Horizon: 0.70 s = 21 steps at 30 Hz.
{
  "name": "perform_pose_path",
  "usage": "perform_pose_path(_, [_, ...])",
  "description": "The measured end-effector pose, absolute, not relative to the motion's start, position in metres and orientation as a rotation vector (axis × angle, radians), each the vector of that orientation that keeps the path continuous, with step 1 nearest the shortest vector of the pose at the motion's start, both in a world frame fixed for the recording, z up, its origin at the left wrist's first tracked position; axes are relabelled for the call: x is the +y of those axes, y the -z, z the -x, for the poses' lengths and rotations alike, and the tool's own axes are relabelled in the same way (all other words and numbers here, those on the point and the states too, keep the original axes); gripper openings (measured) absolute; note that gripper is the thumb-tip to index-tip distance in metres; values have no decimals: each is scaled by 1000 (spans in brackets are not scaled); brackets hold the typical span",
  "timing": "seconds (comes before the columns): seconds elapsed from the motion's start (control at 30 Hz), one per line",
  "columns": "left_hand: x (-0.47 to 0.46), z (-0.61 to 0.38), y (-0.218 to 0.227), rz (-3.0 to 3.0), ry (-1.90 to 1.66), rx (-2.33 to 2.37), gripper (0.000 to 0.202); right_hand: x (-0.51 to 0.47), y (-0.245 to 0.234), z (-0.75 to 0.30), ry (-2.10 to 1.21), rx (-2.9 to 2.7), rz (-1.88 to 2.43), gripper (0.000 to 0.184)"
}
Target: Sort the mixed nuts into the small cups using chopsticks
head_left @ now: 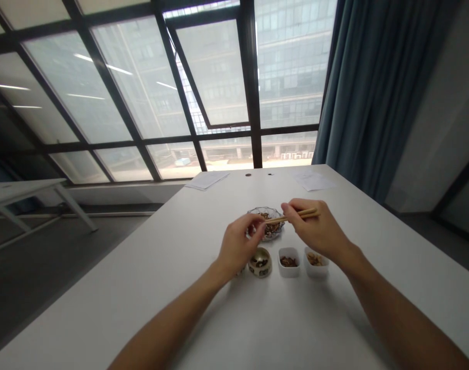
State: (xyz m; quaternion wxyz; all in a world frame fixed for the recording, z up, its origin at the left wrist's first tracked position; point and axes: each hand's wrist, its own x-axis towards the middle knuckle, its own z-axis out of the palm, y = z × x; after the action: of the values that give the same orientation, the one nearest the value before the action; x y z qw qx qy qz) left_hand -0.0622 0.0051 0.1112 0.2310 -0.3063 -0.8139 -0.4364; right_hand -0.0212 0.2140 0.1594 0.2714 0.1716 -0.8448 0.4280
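Logged from my remote view: white table (203, 329) carries both hands. Right hand (319, 231) narrow, pinching wooden chopsticks (306, 214), tips over a patterned glass dish (275, 231) of brown pieces. Left hand (236, 246) loosely curled at its rim (contact unclear), above a gilded bowl (259, 263) and white cups (288, 271).

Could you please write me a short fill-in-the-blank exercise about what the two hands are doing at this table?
1. The right hand holds chopsticks at the rim of the ____ dish.
2. The left hand is next to the round ____ bowl.
3. The rightmost white square cup sits closest to the ____ hand.

Missing words: glass, gold, right.
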Motion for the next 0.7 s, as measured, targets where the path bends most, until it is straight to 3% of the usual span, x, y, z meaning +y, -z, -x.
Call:
perform_pose_path(0.13, [-21,105,-113,669,1222,-2291,17,229,-145,55,-1309,-2246,-369,43])
perform_pose_path(0.27, [-45,150,-94,552,1329,-2293,28,253,-122,101,-1900,-2030,-29,33])
perform_pose_path(0.37, [-60,177,-73,520,1371,-2320,33,269,-107,123,-2161,-1878,53,27])
perform_pose_path(0.7, [-82,214,-3,372,1450,-2346,43,288,-88,137,-2261,-1775,-24,26])
